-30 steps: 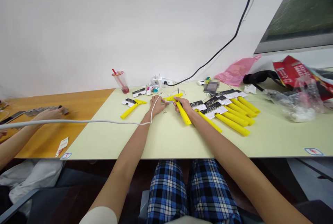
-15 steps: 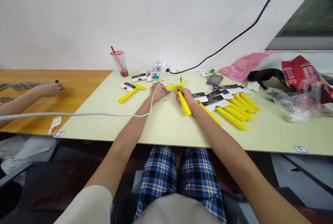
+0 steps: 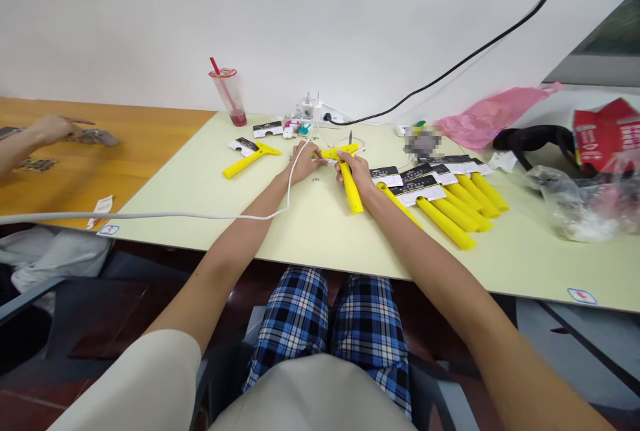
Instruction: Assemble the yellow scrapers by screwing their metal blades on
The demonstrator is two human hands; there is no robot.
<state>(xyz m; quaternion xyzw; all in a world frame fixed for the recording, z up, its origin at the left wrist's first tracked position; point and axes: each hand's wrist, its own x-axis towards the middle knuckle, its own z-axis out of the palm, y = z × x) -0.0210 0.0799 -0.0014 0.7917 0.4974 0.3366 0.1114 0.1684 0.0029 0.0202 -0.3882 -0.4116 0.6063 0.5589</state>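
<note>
A yellow T-shaped scraper (image 3: pixel 352 194) is in my hands over the pale table, its handle slanting toward me. My right hand (image 3: pixel 357 172) is closed around the scraper where the handle meets the head. At the left end of the head, my left hand (image 3: pixel 304 163) has its fingertips pinched; a small pale piece shows by them, too small to name. Tiny bits (image 3: pixel 316 179) lie just below. Left of my hands rests another yellow scraper (image 3: pixel 245 163) beside a black-and-white card (image 3: pixel 243 145). To the right, several yellow handles (image 3: pixel 447 223) stick out from black-and-white cards (image 3: pixel 419 188).
A white cable (image 3: pixel 220 216) crosses over my left forearm. A cup with a red straw (image 3: pixel 231 99) and a power strip (image 3: pixel 313 109) stand near the wall. Plastic bags (image 3: pixel 500 114) lie at right. At the left, a co-worker's hand (image 3: pixel 55 129) is over the orange table (image 3: pixel 165 125).
The view has shifted slightly. Both my hands stay at the scraper's head with little movement. The co-worker's hand has moved left and its index finger now points out.
</note>
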